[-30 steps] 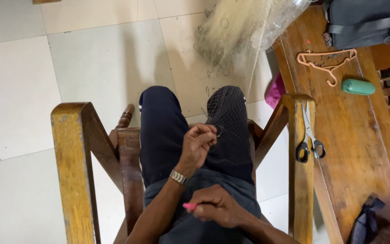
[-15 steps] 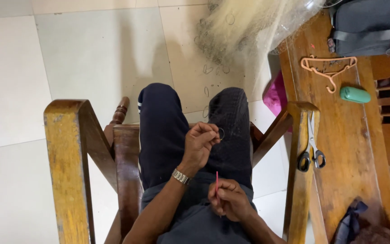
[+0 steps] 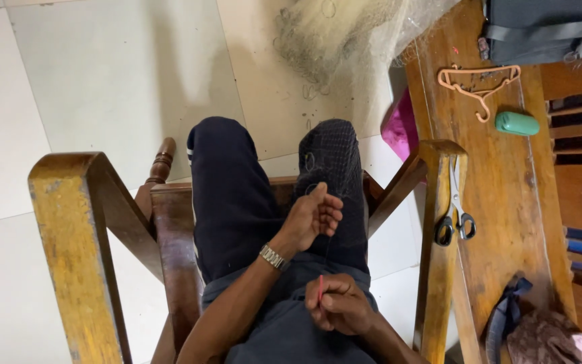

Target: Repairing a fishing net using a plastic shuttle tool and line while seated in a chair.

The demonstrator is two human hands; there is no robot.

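Note:
I sit in a wooden armchair [image 3: 75,222] and look down at my lap in dark trousers. A fine fishing net [image 3: 335,158] lies over my right knee and runs out to a pale heap of net [image 3: 345,34] on the floor. My left hand [image 3: 311,216], with a metal watch at the wrist, pinches the net mesh on my thigh. My right hand [image 3: 338,303] is closed on a thin red netting needle [image 3: 320,288], held upright close to my belly. A thin thread runs between the two hands.
A wooden table [image 3: 500,202] stands at my right. On it lie scissors [image 3: 456,216], a pink hanger [image 3: 479,81], a green oblong case [image 3: 516,123], a dark bag [image 3: 547,27] and bunched cloth [image 3: 540,334]. A pink cloth [image 3: 399,128] lies by the table. The floor is pale tile.
My right hand has turned the red needle from lying sideways to upright and drawn it back toward my body. My left hand stays pinching the net on my thigh.

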